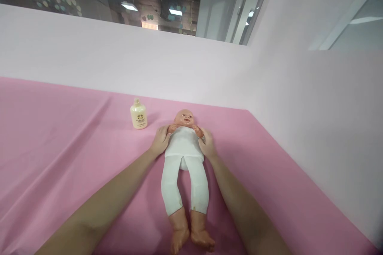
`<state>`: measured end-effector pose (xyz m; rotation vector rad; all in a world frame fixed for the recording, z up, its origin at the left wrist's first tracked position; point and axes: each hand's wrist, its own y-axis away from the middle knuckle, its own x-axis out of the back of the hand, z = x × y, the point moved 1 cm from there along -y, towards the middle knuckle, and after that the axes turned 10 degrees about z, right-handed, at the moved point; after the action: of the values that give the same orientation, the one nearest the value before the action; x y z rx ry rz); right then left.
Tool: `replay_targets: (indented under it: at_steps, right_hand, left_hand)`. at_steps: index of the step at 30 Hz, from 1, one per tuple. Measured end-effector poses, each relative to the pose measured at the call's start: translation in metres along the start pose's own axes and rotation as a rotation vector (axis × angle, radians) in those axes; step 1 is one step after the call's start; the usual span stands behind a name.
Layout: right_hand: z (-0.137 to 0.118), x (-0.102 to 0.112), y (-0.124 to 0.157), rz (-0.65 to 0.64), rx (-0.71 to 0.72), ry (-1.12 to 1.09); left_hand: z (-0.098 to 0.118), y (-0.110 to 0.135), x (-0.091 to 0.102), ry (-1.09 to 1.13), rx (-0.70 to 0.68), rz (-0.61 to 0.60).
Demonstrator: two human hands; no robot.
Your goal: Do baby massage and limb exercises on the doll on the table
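White top of a doll (183, 145) is clasped from both sides: left hand (160, 139) & right hand (207, 143) each curl partly closed round its chest/upper arms, fingers bent, palms against it. Doll lies face-up on a pink cloth (60, 147), approx. mid-frame, head away from the person, bare feet toward them, legs in white leggings. Cream bottle (138, 115) stands upright near the doll's head, on the left-hand side, not touching, w/ a pale wall (179, 67) behind.
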<state>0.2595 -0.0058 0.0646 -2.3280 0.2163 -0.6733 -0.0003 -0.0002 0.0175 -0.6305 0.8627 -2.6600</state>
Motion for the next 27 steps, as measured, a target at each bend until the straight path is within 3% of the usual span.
replay_targets:
  at_steps: [4, 7, 13, 17, 22, 27]
  right_hand:
    - [-0.001, 0.0, -0.004, -0.125, 0.021, 0.091]
    - [0.003, -0.001, -0.004, -0.151, 0.005, 0.08]
    - [0.011, -0.002, -0.001, 0.062, -0.187, -0.194]
    - [0.016, 0.0, -0.004, 0.205, -0.292, -0.369]
    - [0.023, 0.006, -0.01, 0.358, -0.335, -0.407]
    - [0.037, 0.009, -0.012, 0.456, -0.368, -0.394]
  left_hand:
    - [-0.003, 0.002, -0.005, -0.06, -0.018, -0.099]
    - [-0.003, 0.002, -0.006, -0.06, -0.021, -0.104]
    - [-0.003, -0.002, 0.002, 0.138, 0.049, 0.054]
    - [-0.013, -0.001, 0.003, 0.299, 0.252, 0.206]
    - [-0.038, -0.004, 0.004, 0.441, 0.484, 0.375]
    - [-0.056, -0.007, 0.003, 0.461, 0.577, 0.458]
